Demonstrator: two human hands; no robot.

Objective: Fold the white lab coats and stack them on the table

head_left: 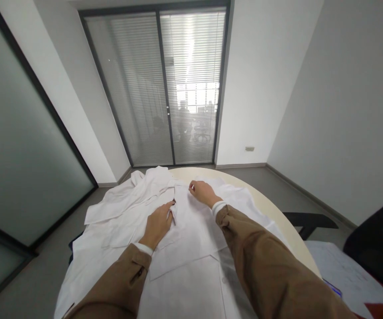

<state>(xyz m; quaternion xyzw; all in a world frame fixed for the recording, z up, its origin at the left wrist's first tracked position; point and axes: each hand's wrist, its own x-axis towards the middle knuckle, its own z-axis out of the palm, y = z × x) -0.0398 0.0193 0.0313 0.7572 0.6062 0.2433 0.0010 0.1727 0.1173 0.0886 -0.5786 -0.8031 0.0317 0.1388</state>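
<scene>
A white garment (191, 248), like a lab coat, lies spread over a round cream table (278, 212). My left hand (158, 223) rests on it just left of the front edge, fingers together and bent on the cloth near the collar. My right hand (203, 192) reaches further away to the collar area, fingers curled and pinching the white fabric. Both arms wear brown sleeves with white cuffs.
A black chair (381, 239) stands at the right, and a dark armrest (307, 219) shows beyond the table edge. Papers (341, 270) lie at the lower right. Sliding glass doors with blinds (165, 88) are straight ahead; a glass partition (18, 146) runs along the left.
</scene>
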